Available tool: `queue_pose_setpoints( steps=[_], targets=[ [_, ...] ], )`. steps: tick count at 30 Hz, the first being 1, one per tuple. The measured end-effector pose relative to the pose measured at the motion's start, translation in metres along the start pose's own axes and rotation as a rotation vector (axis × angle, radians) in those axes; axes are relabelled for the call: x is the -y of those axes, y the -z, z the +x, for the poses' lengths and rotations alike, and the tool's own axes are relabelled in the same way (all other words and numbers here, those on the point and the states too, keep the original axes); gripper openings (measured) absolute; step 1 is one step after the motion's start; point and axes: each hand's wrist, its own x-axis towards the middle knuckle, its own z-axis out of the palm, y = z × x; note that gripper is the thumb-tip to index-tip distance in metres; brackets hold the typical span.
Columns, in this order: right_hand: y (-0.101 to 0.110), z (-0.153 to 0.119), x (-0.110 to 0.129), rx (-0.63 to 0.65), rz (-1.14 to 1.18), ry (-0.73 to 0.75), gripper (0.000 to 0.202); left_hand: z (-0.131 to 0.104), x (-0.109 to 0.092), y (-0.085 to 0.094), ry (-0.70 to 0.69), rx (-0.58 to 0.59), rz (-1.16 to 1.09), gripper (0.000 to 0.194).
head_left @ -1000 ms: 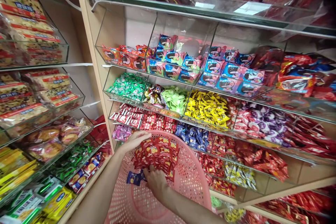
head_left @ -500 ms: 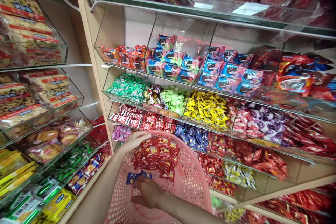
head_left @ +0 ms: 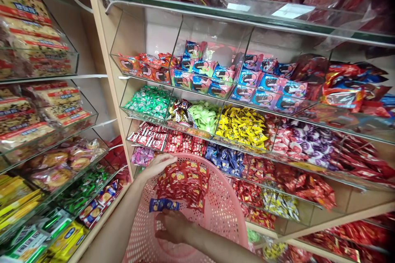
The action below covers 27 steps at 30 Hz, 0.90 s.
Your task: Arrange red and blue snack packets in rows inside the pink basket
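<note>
A pink perforated plastic basket [head_left: 230,189] tilts toward the shelves in front of me. My left hand [head_left: 160,165] is closed over its far left rim. Inside, red candy packets [head_left: 183,183] with orange-slice prints lie in a pile against the far wall. Just below them are blue candy packets [head_left: 163,204], side by side. My right hand [head_left: 173,225] is inside the basket, its fingertips right at the lower edge of the blue packets. Its thumb stands apart from the fingers, and nothing shows between them.
Glass shelf bins ahead hold green candies [head_left: 149,102], yellow candies [head_left: 242,127] and blue candies [head_left: 225,158]. Glass dividers and shelf edges run close beyond the basket rim. Packaged pastries [head_left: 58,102] fill shelves at left. A wooden upright [head_left: 106,61] separates both shelf units.
My right hand has drawn back slightly from the blue packets, which now show more fully. My left hand stays on the rim.
</note>
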Motion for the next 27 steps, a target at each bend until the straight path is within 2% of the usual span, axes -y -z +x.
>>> queue_pose_setpoints(
  steps=[2, 6, 9, 12, 14, 16, 19, 22, 24, 27],
  targets=[
    [0.004, 0.0, -0.002, 0.003, -0.003, -0.019, 0.034, 0.0, 0.0, 0.0, 0.004, 0.006, 0.007, 0.047],
    [0.009, 0.0, -0.007, -0.026, -0.017, -0.009, 0.035, -0.001, 0.003, -0.002, -0.023, -0.027, 0.027, 0.044],
    [0.019, -0.001, -0.01, -0.013, -0.007, 0.022, 0.033, 0.003, 0.008, -0.006, -0.045, -0.145, 0.106, 0.042],
    [0.04, -0.004, -0.013, -0.056, 0.078, 0.056, 0.023, 0.012, 0.013, -0.01, 0.101, -0.291, 0.368, 0.048],
    [0.059, -0.009, -0.017, -0.155, 0.179, 0.091, 0.024, 0.021, 0.014, -0.012, 0.211, -0.276, 0.565, 0.045],
    [0.079, -0.017, -0.024, -0.289, 0.273, 0.079, 0.029, 0.029, 0.013, -0.012, 0.261, -0.225, 0.708, 0.044],
    [0.105, -0.036, -0.044, -0.482, 0.347, -0.021, 0.038, 0.038, 0.01, -0.011, 0.309, -0.176, 0.763, 0.048],
    [0.124, -0.065, -0.078, -0.656, 0.4, -0.146, 0.038, 0.041, 0.006, -0.01, 0.373, -0.15, 0.707, 0.049],
    [0.131, -0.085, -0.106, -0.82, 0.369, -0.309, 0.032, 0.041, 0.005, -0.011, 0.393, -0.154, 0.689, 0.049],
    [0.134, -0.111, -0.146, -0.972, 0.138, -0.636, 0.023, 0.04, 0.004, -0.013, 0.405, -0.171, 0.699, 0.05]
  ],
)
